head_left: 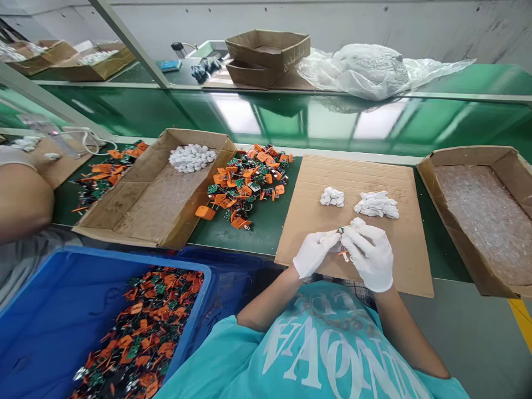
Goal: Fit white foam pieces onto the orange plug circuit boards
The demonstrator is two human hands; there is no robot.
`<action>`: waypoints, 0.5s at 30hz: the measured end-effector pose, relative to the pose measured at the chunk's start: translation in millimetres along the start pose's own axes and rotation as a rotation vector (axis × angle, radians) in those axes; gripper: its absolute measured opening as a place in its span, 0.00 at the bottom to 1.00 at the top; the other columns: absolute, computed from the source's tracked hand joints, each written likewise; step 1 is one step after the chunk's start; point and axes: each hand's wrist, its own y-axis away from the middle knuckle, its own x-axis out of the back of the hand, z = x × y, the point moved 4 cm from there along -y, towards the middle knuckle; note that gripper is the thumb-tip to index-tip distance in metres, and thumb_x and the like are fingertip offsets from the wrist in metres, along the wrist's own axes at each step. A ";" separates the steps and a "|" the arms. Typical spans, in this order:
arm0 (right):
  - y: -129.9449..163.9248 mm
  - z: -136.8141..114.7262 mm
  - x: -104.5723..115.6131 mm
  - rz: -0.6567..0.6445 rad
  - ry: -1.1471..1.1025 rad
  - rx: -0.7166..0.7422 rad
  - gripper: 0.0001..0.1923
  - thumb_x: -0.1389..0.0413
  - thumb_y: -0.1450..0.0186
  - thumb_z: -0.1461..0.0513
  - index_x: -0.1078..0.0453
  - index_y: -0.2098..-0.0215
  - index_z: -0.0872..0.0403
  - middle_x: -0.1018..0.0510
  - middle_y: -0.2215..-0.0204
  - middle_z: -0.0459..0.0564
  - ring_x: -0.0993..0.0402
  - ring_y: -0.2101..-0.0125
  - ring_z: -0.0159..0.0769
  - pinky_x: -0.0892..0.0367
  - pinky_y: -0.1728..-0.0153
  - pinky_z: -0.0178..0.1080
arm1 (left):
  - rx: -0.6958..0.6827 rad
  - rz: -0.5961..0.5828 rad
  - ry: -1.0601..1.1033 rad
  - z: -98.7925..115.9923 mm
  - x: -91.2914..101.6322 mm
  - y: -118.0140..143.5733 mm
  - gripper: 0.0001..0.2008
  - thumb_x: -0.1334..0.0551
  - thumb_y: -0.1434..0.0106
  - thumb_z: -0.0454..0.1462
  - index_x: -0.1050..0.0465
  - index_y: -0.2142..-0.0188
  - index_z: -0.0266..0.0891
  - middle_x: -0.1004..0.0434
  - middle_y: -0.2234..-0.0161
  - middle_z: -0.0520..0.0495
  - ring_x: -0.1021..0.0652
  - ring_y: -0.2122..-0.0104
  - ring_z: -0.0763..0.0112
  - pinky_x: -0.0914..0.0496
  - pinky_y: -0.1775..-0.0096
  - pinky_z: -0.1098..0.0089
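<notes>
From the head view, both gloved hands are meeting over the cardboard sheet [353,183] on the worktop: the left hand [313,254] and right hand [369,255] are each pinching, in a closed grip, a small orange-pinned part [341,244] held between them. Two white piles [376,204] are lying just beyond the grip, and the heap of orange boards [245,180] is sitting well off to its left.

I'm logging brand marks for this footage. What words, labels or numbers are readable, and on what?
"VAON", then letters cut off by the frame edge: large white print on the teal shirt, seen upside down.
A fainter white line above it: too distorted to read.
Brown cardboard boxes, orange-and-green circuit parts: no legible text.
</notes>
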 end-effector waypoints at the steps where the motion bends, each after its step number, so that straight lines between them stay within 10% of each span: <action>1: -1.7 2.8 0.1 0.020 0.016 0.032 0.20 0.40 0.35 0.64 0.26 0.46 0.43 0.23 0.55 0.51 0.24 0.51 0.42 0.26 0.48 0.45 | 0.014 -0.029 0.061 -1.1 -2.4 0.5 0.25 0.26 0.53 0.52 0.19 0.66 0.33 0.17 0.65 0.42 0.20 0.63 0.63 0.26 0.54 0.63; 9: -8.9 5.2 -5.1 -0.025 -0.151 0.124 0.27 0.40 0.36 0.69 0.31 0.40 0.43 0.21 0.55 0.49 0.23 0.53 0.39 0.29 0.43 0.47 | 0.178 -0.162 0.337 -6.8 -1.1 -0.4 0.26 0.21 0.57 0.44 0.22 0.63 0.31 0.19 0.68 0.45 0.20 0.71 0.69 0.25 0.62 0.66; 15: -4.8 11.1 -11.5 -0.098 -0.446 -0.176 0.11 0.42 0.33 0.63 0.23 0.53 0.47 0.18 0.56 0.49 0.21 0.54 0.39 0.26 0.50 0.45 | 0.186 -0.156 0.375 -8.2 -1.1 0.1 0.27 0.20 0.62 0.44 0.23 0.66 0.32 0.19 0.71 0.47 0.20 0.73 0.70 0.24 0.66 0.69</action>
